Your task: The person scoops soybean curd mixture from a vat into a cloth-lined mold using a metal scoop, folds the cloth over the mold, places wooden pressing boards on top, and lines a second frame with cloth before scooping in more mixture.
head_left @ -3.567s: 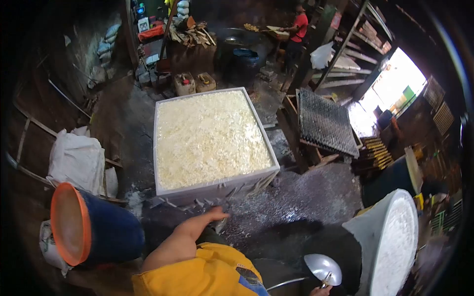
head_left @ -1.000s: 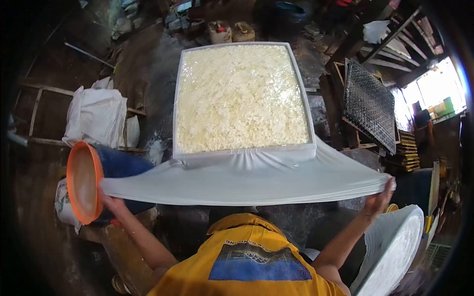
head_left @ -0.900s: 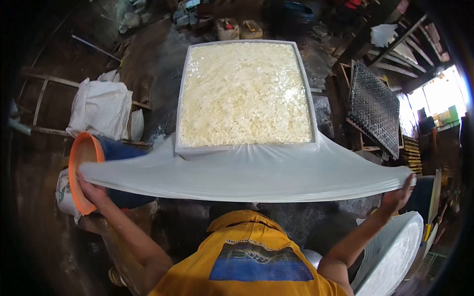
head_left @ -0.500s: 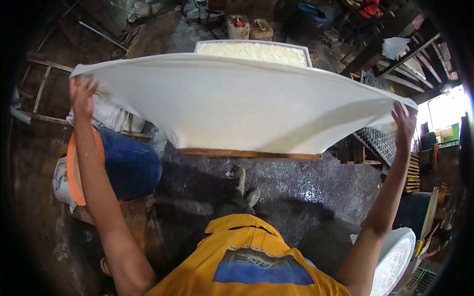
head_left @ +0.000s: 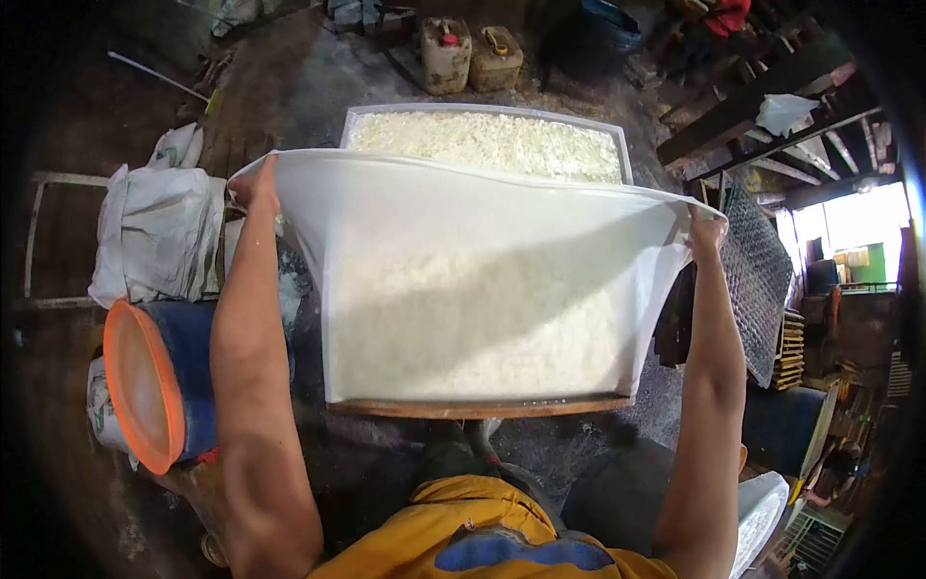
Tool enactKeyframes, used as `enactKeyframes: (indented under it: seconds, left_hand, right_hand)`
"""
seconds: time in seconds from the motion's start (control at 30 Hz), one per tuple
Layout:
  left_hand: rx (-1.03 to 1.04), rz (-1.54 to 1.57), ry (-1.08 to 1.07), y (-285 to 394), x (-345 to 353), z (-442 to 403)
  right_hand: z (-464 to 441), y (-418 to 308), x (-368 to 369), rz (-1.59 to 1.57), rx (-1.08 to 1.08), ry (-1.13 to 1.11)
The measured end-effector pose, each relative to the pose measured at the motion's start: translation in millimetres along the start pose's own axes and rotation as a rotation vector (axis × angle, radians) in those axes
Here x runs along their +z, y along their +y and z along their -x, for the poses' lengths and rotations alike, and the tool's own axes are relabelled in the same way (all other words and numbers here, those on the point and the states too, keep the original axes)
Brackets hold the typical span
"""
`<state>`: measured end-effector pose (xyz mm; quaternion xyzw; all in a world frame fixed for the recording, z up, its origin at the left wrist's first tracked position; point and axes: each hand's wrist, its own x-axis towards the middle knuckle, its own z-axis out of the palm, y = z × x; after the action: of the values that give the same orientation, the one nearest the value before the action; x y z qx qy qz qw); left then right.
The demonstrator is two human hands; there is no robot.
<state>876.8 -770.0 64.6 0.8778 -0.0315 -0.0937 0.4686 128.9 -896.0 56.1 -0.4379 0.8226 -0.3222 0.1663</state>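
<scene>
A white cloth (head_left: 482, 212) stretches between my two hands over a shallow rectangular tray (head_left: 627, 159) of white crumbly curd-like mass (head_left: 482, 133). My left hand (head_left: 257, 185) grips the cloth's far left corner, fingers closed round it. On the other side my right hand (head_left: 706, 232) is closed on the far right corner. The near part of the cloth lies low over the mass, which shows faintly through it, while its far edge is raised. Beyond that edge a strip of the mass is uncovered. A wooden edge (head_left: 482, 409) runs along the near side.
To the left stand a blue barrel (head_left: 198, 338) with an orange rim and white sacks (head_left: 159, 227). Two jerrycans (head_left: 470, 56) are on the floor beyond the tray. A textured panel (head_left: 757, 289) leans at right, and a white round container (head_left: 762, 521) is near my right elbow.
Both hands have moved inward, and the cloth's raised edge has come down. More of the mass shows beyond it and through it. My view has shifted forward over the tray.
</scene>
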Motion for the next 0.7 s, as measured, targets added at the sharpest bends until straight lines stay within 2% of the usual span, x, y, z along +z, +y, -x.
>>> enactKeyframes:
  seconds: [0.1, 0.17, 0.2, 0.23, 0.27, 0.3, 0.33, 0.4, 0.47, 0.53, 0.57, 0.6, 0.63, 0.7]
  left_hand:
    - [0.046, -0.044, -0.002, -17, 36, -22]
    - [0.056, 0.053, -0.147, -53, 67, -55]
    - [0.059, 0.106, -0.218, -75, 85, -69]
    - [-0.139, 0.118, -0.449, -104, 104, -75]
    - [-0.341, 0.124, -0.681, -128, 112, -73]
    - [-0.426, 0.128, -0.945, -128, 100, -40]
    - [-0.507, 0.137, -1.208, -128, 85, -6]
    - [-0.331, 0.072, -1.141, -156, 75, -4]
    - [-0.333, 0.059, -0.956, -128, 28, 28]
    - [-0.182, 0.194, -0.913, -158, -13, 25]
    - [-0.124, 0.195, -0.990, -154, -41, 43]
    - [-0.309, 0.421, -1.163, -156, -61, 62]
    - [-0.541, 0.459, -1.136, -159, -81, 80]
    - [-0.452, 0.479, -1.134, -164, -96, 119]
  right_hand:
    - [-16, 5, 27, 0.008, 0.043, -0.126]
    - [-46, 40, 57, 0.046, 0.097, -0.169]
    - [-60, 72, 78, 0.026, 0.100, -0.294]
    - [-15, 52, 92, -0.096, 0.133, -0.264]
    - [-4, 58, 102, 0.022, 0.217, -0.385]
    - [-34, 129, 147, -0.157, 0.243, -0.590]
    - [-17, 130, 151, -0.083, 0.233, -0.662]
    - [11, 125, 143, -0.010, 0.184, -0.705]
    - [39, 119, 112, -0.025, 0.132, -0.706]
    - [76, 101, 64, -0.150, 0.104, -0.675]
    - [109, 76, 37, -0.354, 0.101, -0.681]
    - [127, 84, 22, -0.416, 0.234, -0.692]
    - [151, 64, -1, -0.253, -0.022, -0.719]
    - [188, 79, -8, -0.686, 0.344, -0.959]
